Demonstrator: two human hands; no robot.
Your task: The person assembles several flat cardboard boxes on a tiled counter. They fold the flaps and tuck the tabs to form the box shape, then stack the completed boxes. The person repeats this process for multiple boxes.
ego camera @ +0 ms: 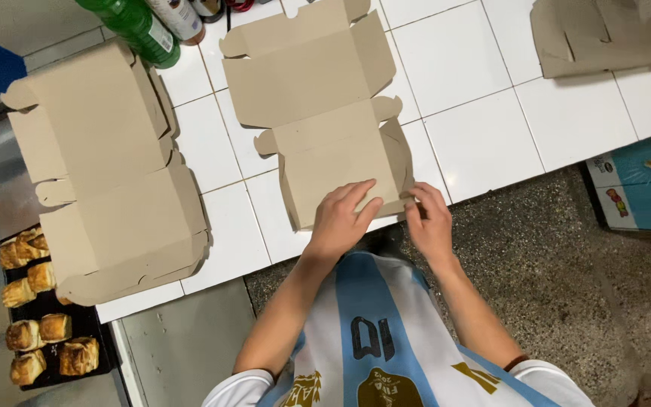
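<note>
A flat cardboard box blank [325,113] lies on the white tiled desk [484,143], reaching the near edge. Its long axis runs from the near edge toward the far edge, lid flaps pointing away. The left hand [344,218] presses flat on the near panel, grip spread, holding nothing. The right hand [431,222] pinches the near right corner flap. Another folded box [107,166] sits at the left edge beside a tray of pastries [47,316].

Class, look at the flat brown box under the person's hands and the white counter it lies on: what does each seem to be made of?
The flat brown box looks like thin matte cardboard: creased fold lines, die-cut tabs. The white counter appears to be glossy ceramic tile: square slabs, grout lines, soft sheen. The left hand and right hand press the box's near edge.
</note>
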